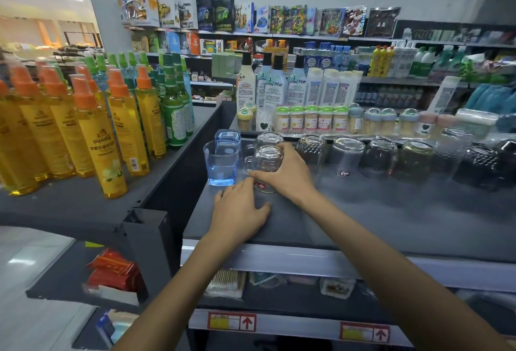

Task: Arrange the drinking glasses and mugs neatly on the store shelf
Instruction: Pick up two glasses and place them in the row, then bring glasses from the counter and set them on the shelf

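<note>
Right grip is curled round the side wall of an inverted clear mug. The rim seems down on the shelf near its left end, just right of the blue tumbler. Left grip holds nothing: fingers spread flat on the shelf, tips by the mug's rim, contact unclear. Probably a guide while the mug lines up in front of its twin, matching the upside-down row.
</note>
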{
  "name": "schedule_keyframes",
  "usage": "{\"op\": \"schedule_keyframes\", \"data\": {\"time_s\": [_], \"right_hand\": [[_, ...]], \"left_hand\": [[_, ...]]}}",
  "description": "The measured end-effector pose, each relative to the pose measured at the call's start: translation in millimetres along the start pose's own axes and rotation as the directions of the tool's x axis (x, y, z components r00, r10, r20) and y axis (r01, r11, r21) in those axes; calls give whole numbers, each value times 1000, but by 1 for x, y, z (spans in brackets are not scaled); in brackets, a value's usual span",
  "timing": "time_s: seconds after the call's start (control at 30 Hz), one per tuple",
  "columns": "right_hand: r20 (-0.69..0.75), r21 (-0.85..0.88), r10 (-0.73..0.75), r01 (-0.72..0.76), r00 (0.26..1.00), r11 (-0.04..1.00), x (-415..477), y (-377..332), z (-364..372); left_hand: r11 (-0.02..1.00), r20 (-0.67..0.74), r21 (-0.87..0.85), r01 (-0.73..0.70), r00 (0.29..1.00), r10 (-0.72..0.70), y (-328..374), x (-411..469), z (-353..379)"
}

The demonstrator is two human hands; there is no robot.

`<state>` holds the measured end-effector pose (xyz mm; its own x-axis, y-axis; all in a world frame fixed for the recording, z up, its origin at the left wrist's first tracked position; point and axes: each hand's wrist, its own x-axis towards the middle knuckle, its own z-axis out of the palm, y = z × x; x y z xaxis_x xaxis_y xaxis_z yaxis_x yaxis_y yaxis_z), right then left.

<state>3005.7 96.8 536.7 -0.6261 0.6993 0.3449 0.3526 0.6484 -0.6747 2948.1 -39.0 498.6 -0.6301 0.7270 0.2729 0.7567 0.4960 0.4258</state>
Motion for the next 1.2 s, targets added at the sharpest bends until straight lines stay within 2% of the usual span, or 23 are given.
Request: {"op": "schedule_keyframes", "data": {"time_s": [0.4,0.57,0.73,0.87,1.0,1.1,1.2], "right_hand": [[34,86,55,-58,998,995,-45,29,-47],[14,147,-10,8,1000,989,-91,54,-104],[-94,238,6,17,996,971,-155,110,-196],[-230,154,62,-26,971,988,-209,177,-288],[-352,110,156,-125,923,986,-267,251,-382],[-408,65,195,-185,892,981,-300,298,-441],[-473,73,229,-221,851,973,-315,333,-490]], "left_hand": [[998,-41,-43,-39,998,37,4,-10,-5],[979,-82,-124,-163,985,154,35,-27,-12],[841,-142,-396,-368,930,340,146,-60,20],[665,-174,-574,-477,865,470,267,-90,68],[529,-175,-669,-522,802,571,392,-118,121],[494,-146,-684,-536,764,628,470,-130,161],[532,-76,-656,-535,748,659,530,-126,192]]}}
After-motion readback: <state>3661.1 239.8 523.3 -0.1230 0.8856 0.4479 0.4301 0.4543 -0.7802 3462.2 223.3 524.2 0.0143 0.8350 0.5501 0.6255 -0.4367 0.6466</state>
